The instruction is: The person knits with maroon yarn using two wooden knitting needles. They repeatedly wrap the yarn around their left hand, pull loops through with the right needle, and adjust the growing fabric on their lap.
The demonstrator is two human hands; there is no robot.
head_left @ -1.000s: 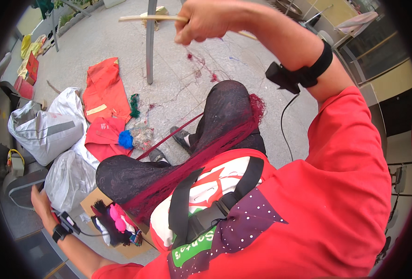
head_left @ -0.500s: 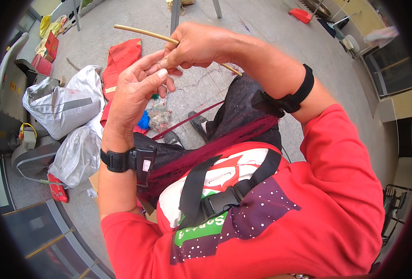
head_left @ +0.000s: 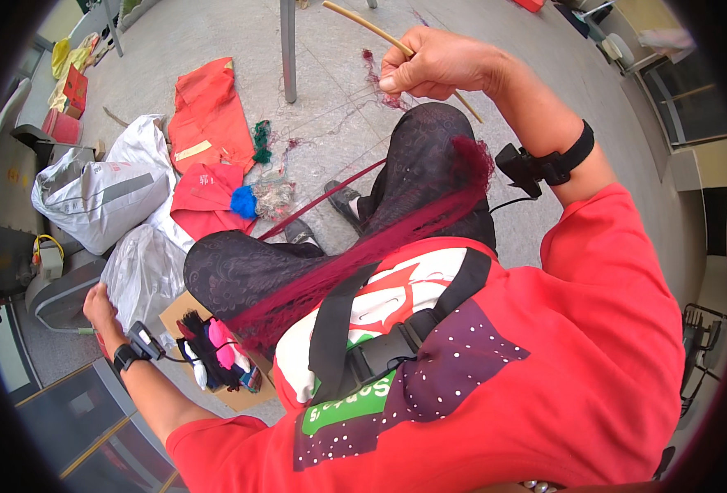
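My right hand (head_left: 441,64) is raised beyond my right knee, its fingers closed round a thin wooden stick (head_left: 362,22) that juts out on both sides. Far out at the left, my left hand (head_left: 101,308) is beside a clear plastic bag (head_left: 140,267). Its fingers look curled together; what they hold, if anything, is too small to make out. A dark red skein of yarn (head_left: 380,240) is stretched round both my bent knees, its other strand passing beyond them.
By my left thigh, a cardboard box (head_left: 236,400) holds yarn in several colours. White sacks (head_left: 105,197), red cloth (head_left: 209,115), blue fluff (head_left: 243,201) and dark green yarn (head_left: 262,141) lie on the floor ahead. A metal leg (head_left: 288,53) stands farther off.
My hands, together before, are now wide apart. The left swung down and left to the plastic bag; the right moved right with the stick. The yarn box has come into view.
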